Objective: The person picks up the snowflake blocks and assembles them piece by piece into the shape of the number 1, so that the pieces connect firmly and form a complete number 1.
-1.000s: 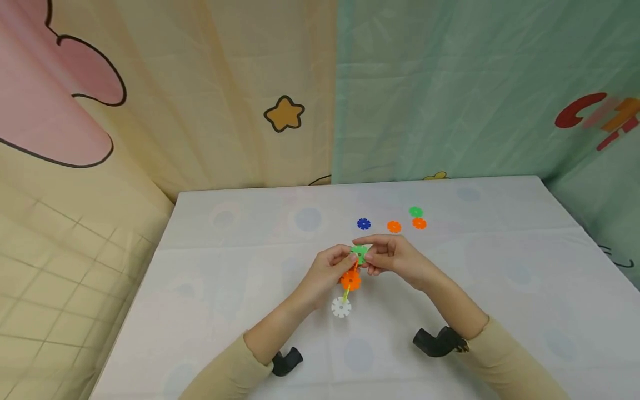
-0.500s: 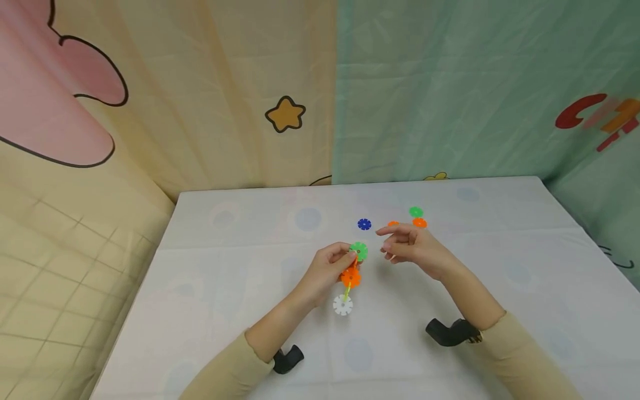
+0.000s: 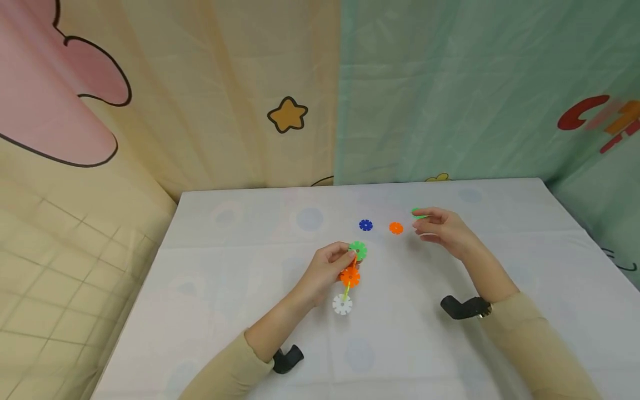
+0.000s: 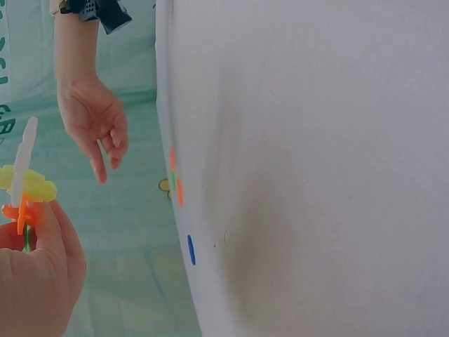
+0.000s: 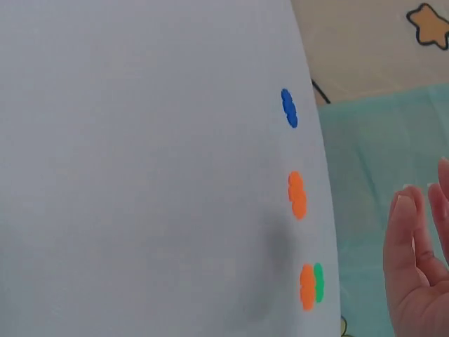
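Left hand pinches the disc chain at its green disc; chain is above the tabletop, nearer the person than the blue disc. Right of blue disc lies a loose orange disc; farther right, an orange-and-green pair. Right hand, thumb and fingers apart, hovers near that pair.

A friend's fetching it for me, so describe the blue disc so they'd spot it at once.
On the white table, look near the far edge, beyond the left hand. The blue disc lies left of an orange disc in the head view; it's the only blue one.
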Available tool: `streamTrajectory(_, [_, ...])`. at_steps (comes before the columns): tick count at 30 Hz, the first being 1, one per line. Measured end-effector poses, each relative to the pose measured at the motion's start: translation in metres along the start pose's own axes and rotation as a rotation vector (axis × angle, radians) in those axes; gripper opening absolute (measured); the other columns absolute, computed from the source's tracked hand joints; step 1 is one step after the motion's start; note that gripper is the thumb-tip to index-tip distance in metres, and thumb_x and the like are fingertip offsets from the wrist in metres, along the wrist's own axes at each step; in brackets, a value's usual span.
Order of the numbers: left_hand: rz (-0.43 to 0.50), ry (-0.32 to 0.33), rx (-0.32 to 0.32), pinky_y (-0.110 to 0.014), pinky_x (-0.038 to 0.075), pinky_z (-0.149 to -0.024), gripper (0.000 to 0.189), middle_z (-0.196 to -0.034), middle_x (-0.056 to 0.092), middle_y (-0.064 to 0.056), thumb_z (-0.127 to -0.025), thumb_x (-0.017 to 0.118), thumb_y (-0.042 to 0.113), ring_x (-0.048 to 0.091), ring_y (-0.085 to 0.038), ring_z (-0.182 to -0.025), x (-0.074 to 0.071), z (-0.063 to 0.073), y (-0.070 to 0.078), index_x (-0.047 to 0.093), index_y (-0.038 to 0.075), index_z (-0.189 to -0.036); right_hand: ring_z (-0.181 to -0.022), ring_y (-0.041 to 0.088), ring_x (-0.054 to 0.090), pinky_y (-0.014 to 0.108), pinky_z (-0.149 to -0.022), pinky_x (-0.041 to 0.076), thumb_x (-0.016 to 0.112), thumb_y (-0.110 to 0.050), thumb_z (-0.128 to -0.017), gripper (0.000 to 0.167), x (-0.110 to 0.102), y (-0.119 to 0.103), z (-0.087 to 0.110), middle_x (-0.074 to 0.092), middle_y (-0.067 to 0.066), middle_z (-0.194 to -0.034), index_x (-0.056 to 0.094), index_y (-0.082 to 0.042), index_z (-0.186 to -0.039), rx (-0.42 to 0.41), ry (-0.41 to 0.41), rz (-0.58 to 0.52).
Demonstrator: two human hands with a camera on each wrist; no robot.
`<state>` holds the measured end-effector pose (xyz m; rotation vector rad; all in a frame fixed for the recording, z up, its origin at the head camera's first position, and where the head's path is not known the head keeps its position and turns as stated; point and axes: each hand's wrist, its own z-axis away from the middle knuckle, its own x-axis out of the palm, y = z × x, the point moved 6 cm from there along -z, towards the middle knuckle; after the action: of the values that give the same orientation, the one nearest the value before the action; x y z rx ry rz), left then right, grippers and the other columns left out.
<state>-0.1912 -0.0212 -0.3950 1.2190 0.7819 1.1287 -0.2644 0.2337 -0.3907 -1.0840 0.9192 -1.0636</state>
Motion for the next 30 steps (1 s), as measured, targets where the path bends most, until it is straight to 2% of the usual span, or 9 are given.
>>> streamTrajectory(2, [-0.003, 0.000, -0.002, -0.017, 0.048, -0.065, 0.023, -0.102, 0.064, -0.018, -0.095, 0.053, 0.014, 0.056, -0.011, -0.072, 0.000, 0.000, 0.000, 0.059, -0.003, -0.110, -0.086, 0.012, 0.063, 0.022, -0.077, 0.051, 0.063, -0.011, -0.090, 0.020, -0.010, 0.004, -0.005, 0.065, -0.006, -0.091, 0.061, -0.017, -0.108, 0.031, 0.030, -0.032])
streamTrajectory(5, [-0.008, 0.000, -0.001, -0.017, 0.048, -0.066, 0.023, -0.104, 0.063, -0.020, -0.096, 0.053, 0.014, 0.057, -0.011, -0.073, 0.000, 0.000, 0.001, 0.059, -0.003, -0.110, -0.086, 0.009, 0.062, 0.020, -0.078, 0.050, 0.061, -0.012, -0.091, 0.037, -0.023, 0.010, -0.013, 0.064, -0.009, -0.089, 0.051, -0.007, -0.126, 0.092, 0.083, -0.026])
streamTrajectory(8, [-0.008, 0.000, 0.002, -0.018, 0.048, -0.066, 0.023, -0.104, 0.063, -0.021, -0.096, 0.053, 0.013, 0.057, -0.011, -0.072, 0.000, 0.000, 0.002, 0.059, -0.004, -0.110, -0.088, 0.009, 0.059, 0.018, -0.078, 0.049, 0.060, -0.015, -0.092, 0.054, -0.034, 0.016, -0.021, 0.060, -0.010, -0.094, 0.037, 0.000, -0.138, 0.153, 0.149, 0.052])
streamTrajectory(10, [-0.006, 0.000, 0.000, -0.018, 0.048, -0.066, 0.023, -0.105, 0.062, -0.022, -0.096, 0.053, 0.013, 0.057, -0.011, -0.072, 0.000, 0.001, 0.002, 0.059, -0.004, -0.109, -0.088, 0.010, 0.056, 0.018, -0.078, 0.049, 0.061, -0.018, -0.091, 0.058, -0.040, 0.020, -0.026, 0.057, -0.008, -0.096, 0.035, 0.000, -0.140, 0.182, 0.197, 0.111])
streamTrajectory(15, [-0.007, 0.004, -0.003, -0.018, 0.049, -0.066, 0.022, -0.104, 0.063, -0.021, -0.096, 0.053, 0.014, 0.057, -0.011, -0.073, -0.001, 0.001, 0.001, 0.059, -0.003, -0.109, -0.086, 0.015, 0.052, 0.020, -0.076, 0.048, 0.063, -0.022, -0.090, 0.056, -0.050, 0.030, -0.039, 0.053, 0.000, -0.101, 0.042, -0.002, -0.137, 0.229, 0.310, 0.245])
streamTrajectory(19, [-0.008, 0.002, -0.003, -0.018, 0.049, -0.067, 0.023, -0.103, 0.063, -0.019, -0.096, 0.053, 0.014, 0.057, -0.011, -0.073, -0.001, 0.000, 0.000, 0.059, -0.003, -0.109, -0.083, 0.018, 0.048, 0.021, -0.069, 0.045, 0.063, -0.023, -0.089, 0.053, -0.052, 0.035, -0.050, 0.051, 0.008, -0.107, 0.046, -0.003, -0.135, 0.261, 0.356, 0.324])
streamTrajectory(23, [-0.002, -0.001, -0.003, -0.018, 0.049, -0.067, 0.023, -0.103, 0.063, -0.019, -0.095, 0.053, 0.014, 0.057, -0.011, -0.073, -0.001, -0.001, 0.001, 0.059, -0.003, -0.109, -0.079, 0.021, 0.045, 0.025, -0.065, 0.042, 0.065, -0.022, -0.087, 0.052, -0.050, 0.036, -0.058, 0.050, 0.015, -0.113, 0.049, 0.000, -0.131, 0.241, 0.383, 0.399])
streamTrajectory(30, [-0.001, -0.005, -0.009, -0.018, 0.049, -0.067, 0.023, -0.105, 0.062, -0.022, -0.096, 0.053, 0.014, 0.057, -0.011, -0.073, 0.001, -0.003, 0.001, 0.059, -0.003, -0.110, -0.090, 0.027, 0.046, 0.030, -0.072, 0.041, 0.068, -0.023, -0.084, 0.048, -0.043, 0.031, -0.065, 0.050, 0.020, -0.114, 0.052, 0.004, -0.121, 0.199, 0.414, 0.507])
